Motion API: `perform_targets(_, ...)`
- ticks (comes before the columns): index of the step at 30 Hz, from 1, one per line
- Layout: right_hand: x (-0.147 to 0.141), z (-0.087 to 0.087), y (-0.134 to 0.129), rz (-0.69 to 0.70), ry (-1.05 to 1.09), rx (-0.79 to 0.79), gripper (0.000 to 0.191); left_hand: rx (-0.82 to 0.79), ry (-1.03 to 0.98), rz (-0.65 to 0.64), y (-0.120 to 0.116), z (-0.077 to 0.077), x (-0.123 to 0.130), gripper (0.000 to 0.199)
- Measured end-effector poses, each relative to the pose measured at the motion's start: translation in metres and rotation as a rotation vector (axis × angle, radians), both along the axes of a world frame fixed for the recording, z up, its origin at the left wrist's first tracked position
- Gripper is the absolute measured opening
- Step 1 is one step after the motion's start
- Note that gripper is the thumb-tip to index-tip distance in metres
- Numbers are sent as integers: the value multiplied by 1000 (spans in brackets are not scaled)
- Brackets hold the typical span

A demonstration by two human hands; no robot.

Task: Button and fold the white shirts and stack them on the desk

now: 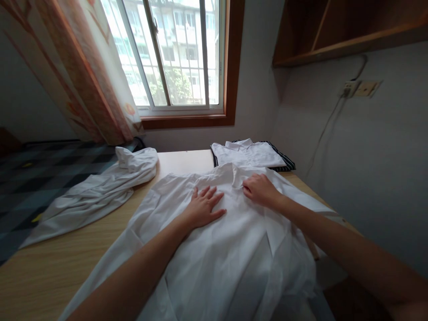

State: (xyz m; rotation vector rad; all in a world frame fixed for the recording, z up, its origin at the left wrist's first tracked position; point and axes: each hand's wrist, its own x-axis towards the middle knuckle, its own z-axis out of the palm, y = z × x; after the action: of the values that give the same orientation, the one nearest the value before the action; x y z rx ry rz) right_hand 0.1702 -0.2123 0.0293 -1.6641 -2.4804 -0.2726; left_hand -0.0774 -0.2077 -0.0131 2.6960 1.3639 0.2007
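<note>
A white shirt [220, 249] lies spread over the wooden table [83, 263], wrinkled, with its lower part reaching the near edge of the view. My left hand [204, 207] rests flat on the cloth near the upper middle, fingers spread, holding nothing. To its right, my right hand [259, 189] is closed on the shirt beside the raised collar or front edge; its fingers curl round a bit of the fabric. Both forearms cross over the cloth.
Folded clothes, a white shirt [247, 154] on striped cloth, lie at the table's back right. A crumpled white garment [100, 189] hangs across the left edge towards a checked bed [20, 178]. A wall [377, 156] borders the right side, under a shelf [334, 51].
</note>
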Motion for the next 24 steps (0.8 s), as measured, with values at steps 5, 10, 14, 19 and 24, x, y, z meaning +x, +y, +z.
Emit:
perform_targets(5,-27,21,18,-17,526,-111,23,-20,-52,6,5,-1,-1,66)
perform_targets(10,-56,6,49,-44,1058,-376,24,-69,-361,108,19,0,-4,43)
perform_targets(14,-73,-24,59,-85,986,-392,25,-85,-585,170,27,1,-6,49)
perform_targets(19,-77,-41,46,146,614,-297,23,46,-372,188,21,-7,-2,51)
perform_targets(24,-49,-24,37,208,550,-358,27,91,-155,179,13,-11,2,62)
